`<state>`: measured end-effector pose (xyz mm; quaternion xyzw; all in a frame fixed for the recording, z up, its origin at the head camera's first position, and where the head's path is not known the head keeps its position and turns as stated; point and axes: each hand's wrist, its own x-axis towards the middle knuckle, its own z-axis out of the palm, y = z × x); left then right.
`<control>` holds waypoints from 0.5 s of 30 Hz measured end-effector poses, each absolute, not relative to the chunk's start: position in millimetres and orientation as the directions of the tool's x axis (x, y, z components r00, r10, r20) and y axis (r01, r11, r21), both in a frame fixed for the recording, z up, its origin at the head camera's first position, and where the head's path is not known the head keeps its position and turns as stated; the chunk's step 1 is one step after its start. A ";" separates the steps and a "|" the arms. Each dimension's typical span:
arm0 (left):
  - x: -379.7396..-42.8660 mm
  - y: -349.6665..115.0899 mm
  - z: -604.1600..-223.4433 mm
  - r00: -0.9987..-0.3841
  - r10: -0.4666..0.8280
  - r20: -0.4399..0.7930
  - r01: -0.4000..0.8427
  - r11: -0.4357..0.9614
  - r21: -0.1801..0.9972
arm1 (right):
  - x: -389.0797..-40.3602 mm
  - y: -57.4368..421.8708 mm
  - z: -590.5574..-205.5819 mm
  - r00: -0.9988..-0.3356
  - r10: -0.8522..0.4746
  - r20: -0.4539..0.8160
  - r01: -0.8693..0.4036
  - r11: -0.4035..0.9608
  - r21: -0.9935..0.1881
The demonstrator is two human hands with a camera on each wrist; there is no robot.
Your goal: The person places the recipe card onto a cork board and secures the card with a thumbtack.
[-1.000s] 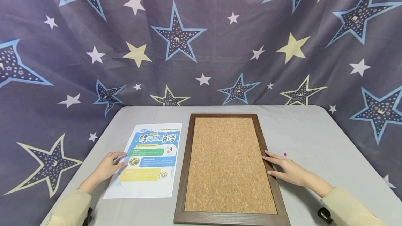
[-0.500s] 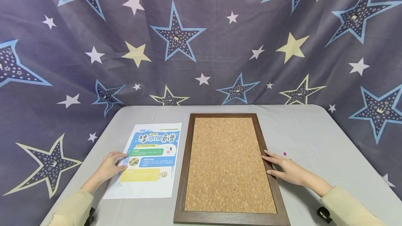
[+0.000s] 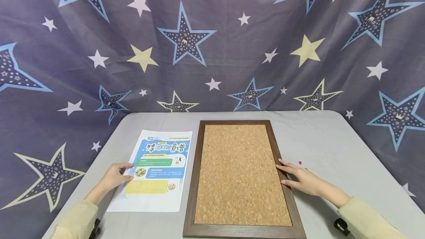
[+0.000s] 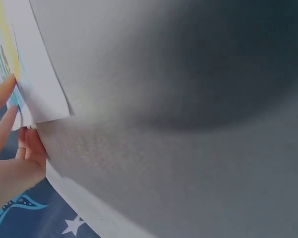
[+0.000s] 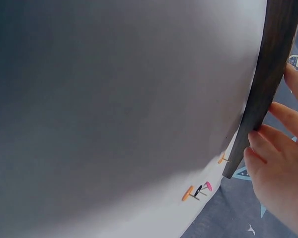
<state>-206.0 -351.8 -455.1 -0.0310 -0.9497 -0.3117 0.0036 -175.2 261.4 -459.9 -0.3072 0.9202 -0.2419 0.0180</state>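
Observation:
A colourful printed flyer (image 3: 156, 169) lies flat on the grey table (image 3: 332, 139), left of a wood-framed cork board (image 3: 240, 172). My left hand (image 3: 116, 175) is at the flyer's left edge. In the left wrist view my left hand (image 4: 10, 163) pinches the flyer (image 4: 39, 94), fingers on top and thumb underneath. My right hand (image 3: 293, 177) lies flat with straight fingers against the board's right frame rail. The right wrist view shows my right hand's fingers (image 5: 275, 148) touching the dark frame (image 5: 268, 84).
A pink push pin (image 3: 300, 162) lies on the table just beyond my right hand. The right wrist view shows a few push pins (image 5: 197, 191) near the table's edge. A star-patterned cloth (image 3: 212, 47) hangs behind the table.
The flyer's near left corner has shifted slightly to the left under my left hand. My right hand and the cork board have stayed in place.

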 end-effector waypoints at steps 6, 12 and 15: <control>-207.9 -356.4 -455.8 -1.000 0.002 -0.002 0.000 0.780 0.625 | -175.5 260.7 -459.9 -0.815 -0.569 0.113 -0.549 0.693 -0.467; -206.6 -364.8 -455.6 -0.997 -0.022 -0.073 -0.067 0.712 0.699 | -176.0 260.4 -460.3 -0.814 -0.570 0.112 -0.549 0.692 -0.468; -206.4 -369.1 -455.9 -0.993 -0.029 -0.114 -0.105 0.662 0.742 | -176.1 260.6 -460.0 -0.812 -0.573 0.111 -0.551 0.691 -0.468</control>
